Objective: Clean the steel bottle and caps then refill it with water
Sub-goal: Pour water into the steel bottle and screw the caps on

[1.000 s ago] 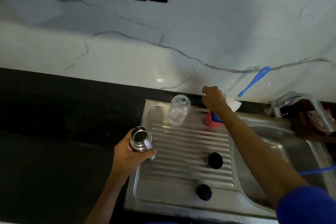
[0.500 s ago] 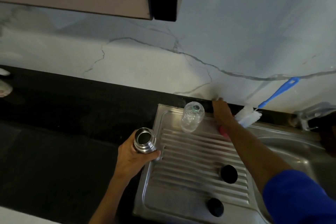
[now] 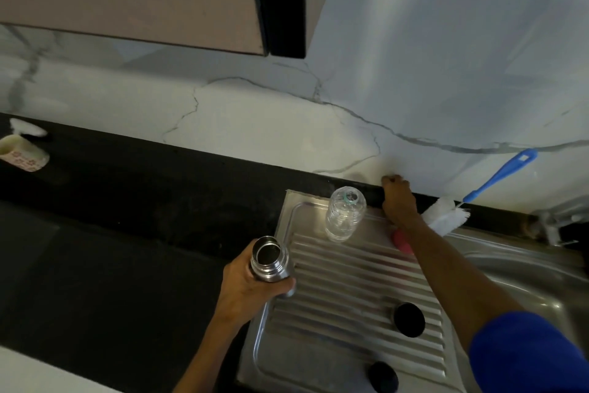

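Dark countertop (image 3: 127, 217) runs along a white marble-look wall w/ grey veins, a cabinet hanging overhead at top left. Far left on the counter sits a pale patterned cup (image 3: 24, 153), blurred. Moving right, the left hand (image 3: 251, 287) is wrapped around the steel bottle (image 3: 271, 260), fingers curled on its body; bottle is upright, uncapped, mouth open to the camera, held over the left edge of the steel drainboard (image 3: 344, 294). Next, a clear plastic bottle (image 3: 344, 214) stands at the drainboard's back, approx. beside the wall ledge. Two black caps lie on the ribs: one (image 3: 409, 319) mid-board, another (image 3: 384, 376) nearer the front edge. Right hand (image 3: 398, 198) reaches to the back ledge, knuckles bent; can't tell whether it grips anything. A red item (image 3: 402, 241) peeks from under that forearm. Just right, a bottle brush (image 3: 446, 217) w/ white bristles and blue handle leans on the wall. Sink basin (image 3: 522, 281) and tap (image 3: 554, 217) sit far right.
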The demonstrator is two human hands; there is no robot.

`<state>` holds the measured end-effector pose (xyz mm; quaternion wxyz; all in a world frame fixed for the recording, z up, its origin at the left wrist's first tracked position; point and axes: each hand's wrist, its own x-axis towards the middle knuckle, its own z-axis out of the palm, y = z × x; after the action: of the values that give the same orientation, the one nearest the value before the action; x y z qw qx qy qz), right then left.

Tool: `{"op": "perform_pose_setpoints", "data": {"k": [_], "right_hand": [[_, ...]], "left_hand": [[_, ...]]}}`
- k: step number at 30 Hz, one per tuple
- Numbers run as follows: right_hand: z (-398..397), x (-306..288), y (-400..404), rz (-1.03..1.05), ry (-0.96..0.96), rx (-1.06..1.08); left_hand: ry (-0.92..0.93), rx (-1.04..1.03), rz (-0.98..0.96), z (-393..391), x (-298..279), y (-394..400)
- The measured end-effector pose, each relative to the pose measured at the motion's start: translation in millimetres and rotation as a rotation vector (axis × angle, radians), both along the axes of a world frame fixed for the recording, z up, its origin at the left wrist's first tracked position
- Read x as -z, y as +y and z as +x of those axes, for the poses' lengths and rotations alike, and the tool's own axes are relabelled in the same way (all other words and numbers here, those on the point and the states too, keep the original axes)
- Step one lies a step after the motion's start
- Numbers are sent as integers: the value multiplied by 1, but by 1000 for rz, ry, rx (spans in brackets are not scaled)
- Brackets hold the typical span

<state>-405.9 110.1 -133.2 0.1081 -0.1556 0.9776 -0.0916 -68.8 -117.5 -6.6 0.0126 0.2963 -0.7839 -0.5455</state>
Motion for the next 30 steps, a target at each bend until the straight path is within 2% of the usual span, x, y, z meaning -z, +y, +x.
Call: {"op": "perform_pose_setpoints", "data": {"k": [4,12,15,17,19,21,23,25,30], "right_hand": [[-2,6,-3,70,-24,-19],[4,-1,-18,-60,-152,-12],[10,-20,-22,-325,-87,25],[19,-48,-20,-508,-132,79],[35,-82,-14,-796,-262,187],[56,-118,-5,-1093,-290,271],[80,-149,1,-1292,-281,255],[103,-172,-2,-1275,-213,136],[137,-171,-21,-918,82,-138]], "left_hand": [[9,3,-10,0,-1,1],[49,-9,2,1,-3,-1],[67,-19,22,3,-2,-2],[70,-29,34,5,0,-2],[81,-36,44,6,0,0],[93,-19,51,6,-4,3],[100,1,58,6,-3,8],[92,10,75,6,-2,11],[68,41,66,9,3,16]]}}
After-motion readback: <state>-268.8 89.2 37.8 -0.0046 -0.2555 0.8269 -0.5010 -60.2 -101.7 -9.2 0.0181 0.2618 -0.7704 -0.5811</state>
